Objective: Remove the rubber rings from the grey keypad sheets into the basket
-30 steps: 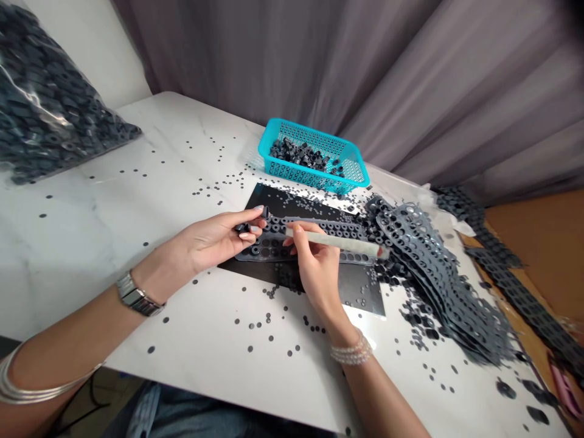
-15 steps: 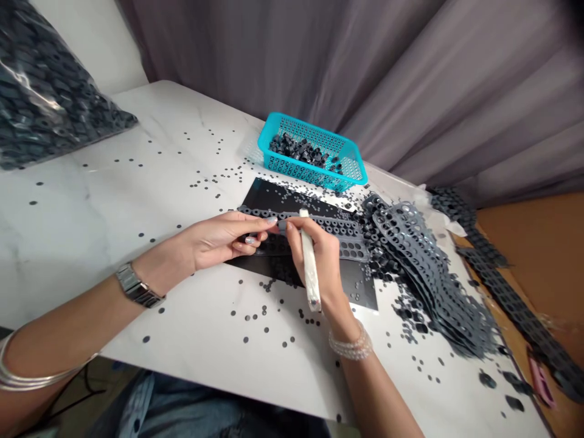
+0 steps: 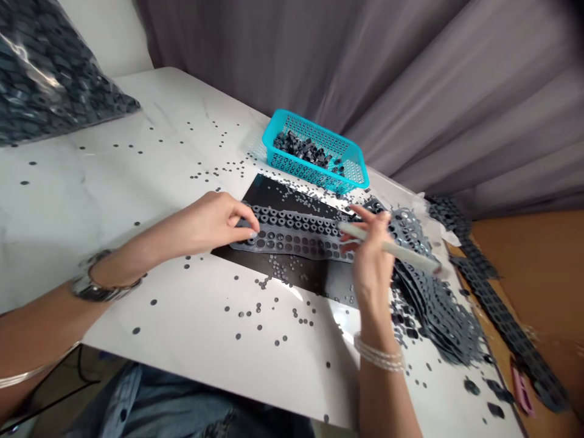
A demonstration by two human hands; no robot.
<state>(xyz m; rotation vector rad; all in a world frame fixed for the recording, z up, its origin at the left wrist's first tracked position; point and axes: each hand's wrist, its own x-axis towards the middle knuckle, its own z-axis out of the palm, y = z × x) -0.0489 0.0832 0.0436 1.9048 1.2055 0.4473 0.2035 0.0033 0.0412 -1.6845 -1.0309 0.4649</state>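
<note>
A dark grey rubber strip (image 3: 303, 244) with rows of round holes and ring-shaped studs lies across a black mat (image 3: 274, 264). At its left end, my left hand (image 3: 223, 222) is closed in a pinch, thumb and forefinger against the strip. My right hand (image 3: 374, 255) is over the strip's right end, somewhat blurred. It holds a white wrapped stick (image 3: 413, 258) against the thumb, while its other fingers spread out. What tip the stick has is unclear. Small dark discs (image 3: 283, 267) are scattered over the mat and around it.
A turquoise basket (image 3: 314, 173) behind the mat contains small black rubber parts. At right lie a pile of perforated strips (image 3: 438, 310) and loose black pieces. A clear bag of dark parts (image 3: 55, 85) stands back left. A pink-handled cutter (image 3: 521, 389) lies far right, near cardboard (image 3: 533, 255).
My hands have parted from above the strip. The left moved left to the strip's end; the right moved right, its stick swinging from nearly upright to slanting sideways.
</note>
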